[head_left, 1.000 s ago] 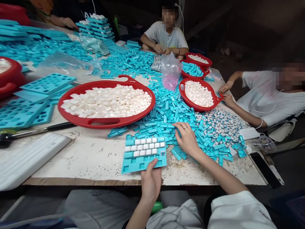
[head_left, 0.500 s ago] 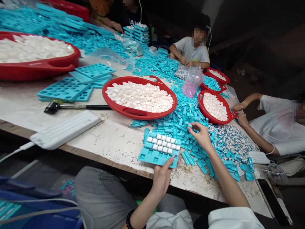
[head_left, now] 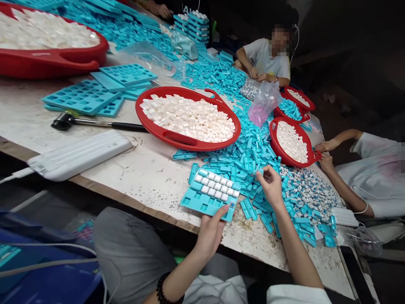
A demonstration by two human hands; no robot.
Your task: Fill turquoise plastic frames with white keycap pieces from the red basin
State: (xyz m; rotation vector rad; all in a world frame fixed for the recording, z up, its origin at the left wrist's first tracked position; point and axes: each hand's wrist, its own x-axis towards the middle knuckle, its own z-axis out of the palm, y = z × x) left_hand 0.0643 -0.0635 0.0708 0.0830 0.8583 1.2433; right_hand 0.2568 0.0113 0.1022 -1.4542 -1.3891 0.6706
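Observation:
My left hand (head_left: 209,236) grips the near edge of a blue keyboard plate (head_left: 198,202), thumb on top. Rows of white keycaps (head_left: 215,185) and a few blue keycaps cover its far part; square holes show in the near part. My right hand (head_left: 271,185) is held over the heap to the right of the plate, fingertips pinched on a small blue keycap (head_left: 260,171). Beneath that hand lies a heap of long blue plastic pieces (head_left: 249,154). Beyond the plate stands a red basket (head_left: 190,145) full of white keycaps.
Stacked blue plates (head_left: 85,97), a hammer (head_left: 104,123) and a white power strip (head_left: 82,154) lie at left. Another red basket (head_left: 289,160), small switches (head_left: 311,185) and a phone (head_left: 356,270) are at right. Co-workers sit across the table and at the right.
My right hand has moved slightly toward me and to the right, still pinching the small keycap. The plate stays in my left hand. The camera view has shifted a little.

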